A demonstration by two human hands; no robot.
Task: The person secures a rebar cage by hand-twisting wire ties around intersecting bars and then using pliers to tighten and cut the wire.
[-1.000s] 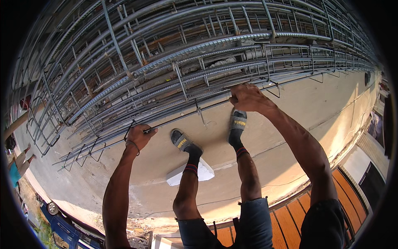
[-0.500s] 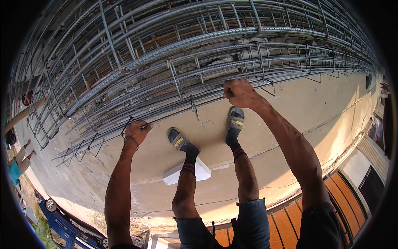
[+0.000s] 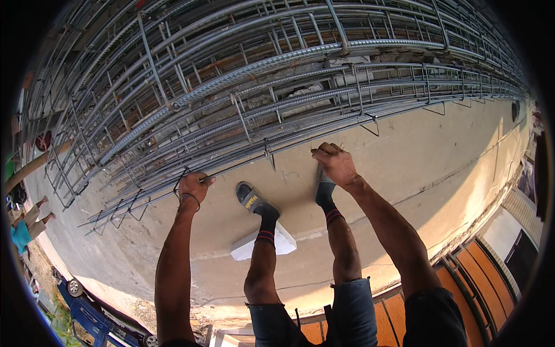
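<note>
Bundled steel reinforcing bars [image 3: 231, 159] run across in front of me, the lowest of them a slim cage lying low over the concrete. My left hand [image 3: 195, 185] is closed on a dark bent stirrup at the near edge of this cage; a dark end sticks out by its thumb. To the right, my right hand [image 3: 336, 164] hangs just off the bars with its fingers bent and pressed together. Whatever it pinches, if anything, is too small to make out. A short stirrup [image 3: 269, 155] points down from the bars between my hands.
Larger rebar cages [image 3: 266, 58] fill the far side. Below stand my feet in sandals [image 3: 251, 198], with a white block [image 3: 281, 240] behind them on the concrete floor [image 3: 404, 168]. At left are a person in teal [image 3: 22, 237] and a blue vehicle [image 3: 87, 312].
My right hand has come off the bars, moving down toward me. The left hand, still on the stirrup, has shifted slightly right and nearer.
</note>
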